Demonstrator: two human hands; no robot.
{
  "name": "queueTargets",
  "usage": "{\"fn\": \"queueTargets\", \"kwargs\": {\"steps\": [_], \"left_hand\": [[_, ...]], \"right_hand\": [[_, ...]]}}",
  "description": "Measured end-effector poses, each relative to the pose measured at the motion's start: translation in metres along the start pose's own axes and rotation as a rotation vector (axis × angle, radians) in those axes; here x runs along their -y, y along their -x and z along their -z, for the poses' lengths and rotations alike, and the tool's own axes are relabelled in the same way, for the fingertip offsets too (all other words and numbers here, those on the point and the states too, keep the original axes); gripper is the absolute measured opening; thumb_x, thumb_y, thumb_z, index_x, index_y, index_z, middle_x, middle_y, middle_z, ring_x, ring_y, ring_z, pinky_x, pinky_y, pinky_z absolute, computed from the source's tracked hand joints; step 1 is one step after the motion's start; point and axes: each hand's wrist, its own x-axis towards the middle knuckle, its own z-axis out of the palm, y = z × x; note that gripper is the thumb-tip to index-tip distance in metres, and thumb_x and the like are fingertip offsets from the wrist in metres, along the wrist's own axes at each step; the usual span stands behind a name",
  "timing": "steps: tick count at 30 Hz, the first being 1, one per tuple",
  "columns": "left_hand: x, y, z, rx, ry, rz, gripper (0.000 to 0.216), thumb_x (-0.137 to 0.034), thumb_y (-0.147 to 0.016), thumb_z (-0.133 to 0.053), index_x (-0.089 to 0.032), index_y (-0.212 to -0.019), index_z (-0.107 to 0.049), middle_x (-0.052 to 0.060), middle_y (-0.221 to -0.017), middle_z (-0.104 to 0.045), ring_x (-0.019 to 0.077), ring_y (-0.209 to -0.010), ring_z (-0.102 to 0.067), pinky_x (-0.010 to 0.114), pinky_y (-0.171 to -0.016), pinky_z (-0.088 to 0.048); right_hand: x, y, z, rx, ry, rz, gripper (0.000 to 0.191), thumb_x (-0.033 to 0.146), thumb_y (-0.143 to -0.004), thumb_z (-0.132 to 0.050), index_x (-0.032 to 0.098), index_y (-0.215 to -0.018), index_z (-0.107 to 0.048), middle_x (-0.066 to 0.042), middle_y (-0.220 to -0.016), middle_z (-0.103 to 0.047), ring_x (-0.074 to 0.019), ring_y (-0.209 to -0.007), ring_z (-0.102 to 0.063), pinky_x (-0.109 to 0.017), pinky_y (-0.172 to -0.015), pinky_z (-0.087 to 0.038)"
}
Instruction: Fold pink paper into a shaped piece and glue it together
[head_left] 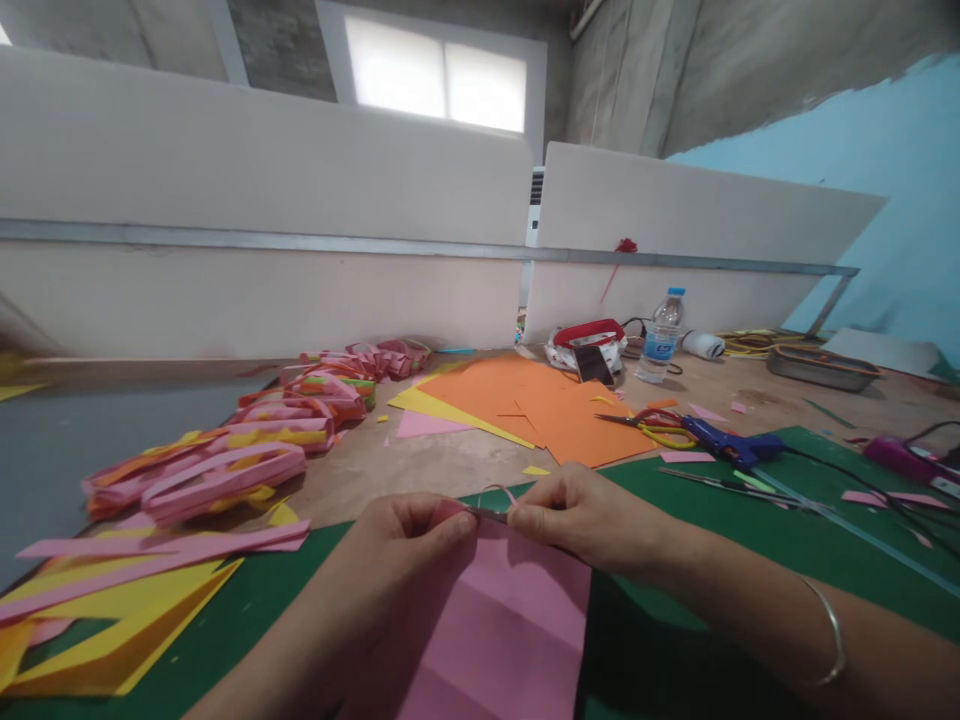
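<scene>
At the lower left of the frame, pink paper strips [247, 546] lie over folded yellow paper [165, 628]. At the lower middle, the left hand [409, 540] has its fingers narrow, pinching the upper edge of a pink paper sheet [510, 610]. Just beside it, the right hand [600, 520] pinches near the same edge; something thin and dark is between them, I cannot tell what. The sheet should be light, not slippery, and easy to crease or tear, so a gentle hold near the edge seems best. At the right, a blue glue gun [731, 440] rests.
</scene>
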Motion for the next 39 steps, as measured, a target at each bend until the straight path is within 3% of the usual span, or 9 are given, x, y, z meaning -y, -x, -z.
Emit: {"fn": "queueTargets", "kwargs": {"steps": [4,11,30,34,39], "left_hand": [[-0.001,0.0,-0.002,0.017,-0.026,-0.041,0.032,-0.045,-0.058,-0.062,-0.017,-0.049,-0.049,-0.008,-0.045,-0.035,0.007,-0.046,-0.026,0.022,-0.047,-0.017],[0.002,-0.001,-0.002,0.033,-0.022,-0.031,0.031,-0.045,-0.058,-0.062,-0.018,-0.049,-0.05,-0.008,-0.044,-0.033,0.0074,-0.046,-0.024,0.023,-0.047,-0.016],[0.016,-0.014,0.005,0.124,-0.01,0.004,0.028,-0.043,-0.057,-0.065,-0.016,-0.053,-0.058,-0.006,-0.045,-0.045,0.0083,-0.045,-0.034,0.023,-0.047,-0.021],[0.019,-0.015,0.005,0.193,0.015,0.0,0.028,-0.043,-0.06,-0.066,-0.015,-0.057,-0.062,-0.005,-0.045,-0.047,0.0074,-0.043,-0.034,0.023,-0.047,-0.021],[0.016,-0.013,0.004,0.18,0.041,0.023,0.031,-0.044,-0.058,-0.068,-0.015,-0.053,-0.059,-0.007,-0.043,-0.041,0.0062,-0.043,-0.029,0.022,-0.046,-0.017]], "right_hand": [[-0.001,-0.001,-0.002,0.002,0.001,-0.014,0.04,0.033,-0.084,-0.048,0.017,-0.052,-0.032,0.007,-0.052,-0.023,-0.0052,-0.047,-0.02,-0.024,-0.042,-0.015],[-0.005,-0.002,-0.003,0.006,-0.009,-0.005,0.04,0.035,-0.084,-0.049,0.017,-0.052,-0.032,0.006,-0.053,-0.024,-0.0053,-0.047,-0.02,-0.023,-0.041,-0.016],[0.0,-0.002,-0.006,-0.009,-0.03,-0.022,0.039,0.032,-0.081,-0.051,0.017,-0.05,-0.032,0.007,-0.051,-0.023,-0.0047,-0.046,-0.02,-0.021,-0.04,-0.014],[0.001,-0.001,-0.008,-0.007,-0.008,-0.022,0.038,0.028,-0.081,-0.051,0.016,-0.05,-0.034,0.007,-0.05,-0.023,-0.0046,-0.046,-0.02,-0.021,-0.04,-0.014],[0.001,-0.001,-0.009,-0.005,-0.061,-0.044,0.036,0.029,-0.082,-0.05,0.015,-0.051,-0.04,0.007,-0.049,-0.027,-0.004,-0.044,-0.022,-0.019,-0.039,-0.016]]}}
